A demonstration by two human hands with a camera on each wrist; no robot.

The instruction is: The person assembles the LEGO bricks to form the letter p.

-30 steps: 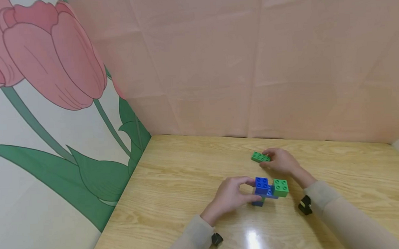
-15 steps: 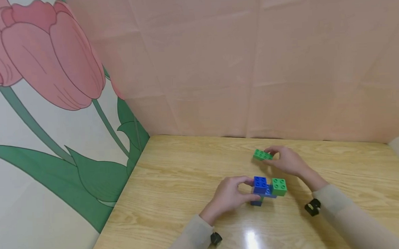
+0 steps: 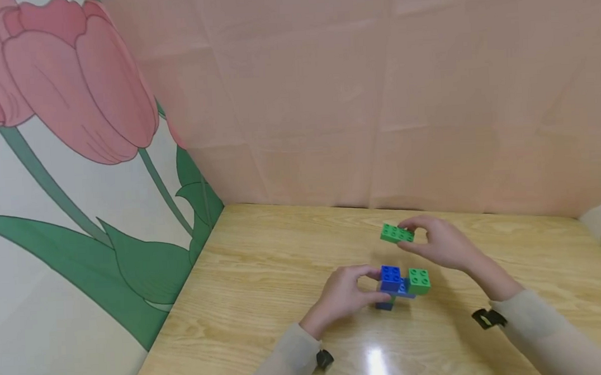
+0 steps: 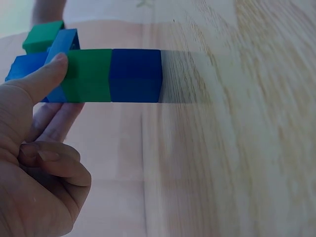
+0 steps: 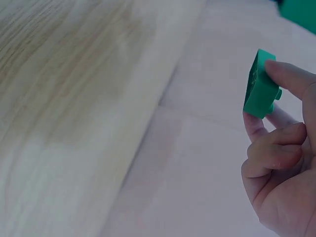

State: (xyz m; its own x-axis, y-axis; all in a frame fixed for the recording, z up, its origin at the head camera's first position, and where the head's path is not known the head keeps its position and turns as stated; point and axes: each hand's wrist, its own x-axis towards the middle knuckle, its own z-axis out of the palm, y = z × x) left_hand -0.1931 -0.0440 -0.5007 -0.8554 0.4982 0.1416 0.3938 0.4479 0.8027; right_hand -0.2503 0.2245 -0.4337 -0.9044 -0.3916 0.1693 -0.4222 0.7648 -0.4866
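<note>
My left hand [image 3: 341, 293] steadies a small build of toy building bricks, pinching it between thumb and fingers. In the left wrist view the stack runs up from the table as a dark blue brick [image 4: 136, 75], a green brick [image 4: 90, 75], a lighter blue brick [image 4: 66, 42] and a blue top brick [image 4: 27, 66]. A square green brick [image 3: 419, 281] sits on the far end of the lighter blue one, which juts out sideways. Behind the build, my right hand [image 3: 443, 243] pinches a long green brick [image 3: 393, 233] at its right end, studs up, held off the table.
The wooden table [image 3: 263, 256] meets a pink cloth backdrop [image 3: 297, 115] at its far edge. A tulip-printed panel [image 3: 88, 163] borders the left side. Small black devices [image 3: 489, 318] are strapped at both wrists.
The right hand has raised the long green brick from the table, its forearm shifting to the right. The left hand and the build stay about where they were.
</note>
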